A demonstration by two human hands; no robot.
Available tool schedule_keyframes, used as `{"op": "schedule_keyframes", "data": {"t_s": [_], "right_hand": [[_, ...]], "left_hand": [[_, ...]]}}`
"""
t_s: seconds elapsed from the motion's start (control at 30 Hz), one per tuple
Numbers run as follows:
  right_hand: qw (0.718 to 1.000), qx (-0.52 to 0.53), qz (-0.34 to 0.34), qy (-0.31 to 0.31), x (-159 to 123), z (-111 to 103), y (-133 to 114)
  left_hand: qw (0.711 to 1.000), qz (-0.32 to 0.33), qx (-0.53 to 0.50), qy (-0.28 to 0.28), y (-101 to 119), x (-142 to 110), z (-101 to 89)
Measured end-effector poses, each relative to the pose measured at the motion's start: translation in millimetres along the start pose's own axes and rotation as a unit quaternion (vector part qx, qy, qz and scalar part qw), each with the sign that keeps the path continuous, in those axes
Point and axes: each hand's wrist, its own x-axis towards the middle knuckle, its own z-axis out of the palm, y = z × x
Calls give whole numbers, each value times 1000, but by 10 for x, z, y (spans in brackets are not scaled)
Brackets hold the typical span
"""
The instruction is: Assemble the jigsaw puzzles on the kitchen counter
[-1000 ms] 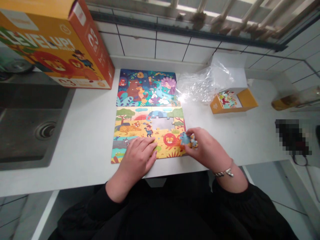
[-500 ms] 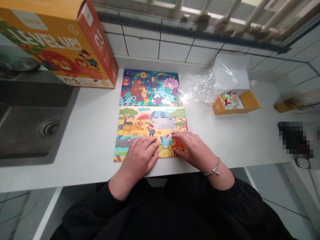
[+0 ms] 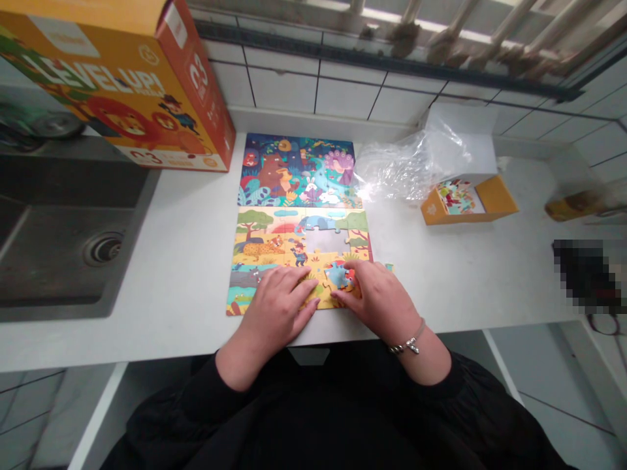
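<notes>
Puzzle piece (mostly blue) in 1 hand, the right

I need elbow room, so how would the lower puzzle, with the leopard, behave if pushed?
The lower puzzle would probably slide rather than tip, since it looks thin and lies flat on the counter. It may buckle or split where its interlocking pieces meet, perhaps soonest near the gap in the picture.
</notes>
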Motion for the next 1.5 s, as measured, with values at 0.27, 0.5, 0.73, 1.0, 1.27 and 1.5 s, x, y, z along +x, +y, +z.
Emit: {"op": "schedule_keyframes", "data": {"t_s": [0.27, 0.5, 0.73, 1.0, 1.27, 1.5], "right_hand": [[990, 94, -100, -43, 66, -119, 177], [993, 63, -95, -33, 223, -81, 179], [994, 41, -103, 11, 454, -126, 345], [993, 42, -107, -8, 745, -64, 388], [990, 50, -132, -13, 957, 48, 239], [990, 31, -135, -14, 1053, 110, 185]], "left_hand": [[1000, -12, -11, -3, 14, 11, -8], [1000, -11, -8, -2, 9, 12, -9], [1000, -10, -12, -7, 5, 13, -12], [1000, -15, -17, -3, 20, 26, -23], [1000, -9, -11, 0, 20, 30, -28], [1000, -8, -12, 1, 23, 20, -34]]}}
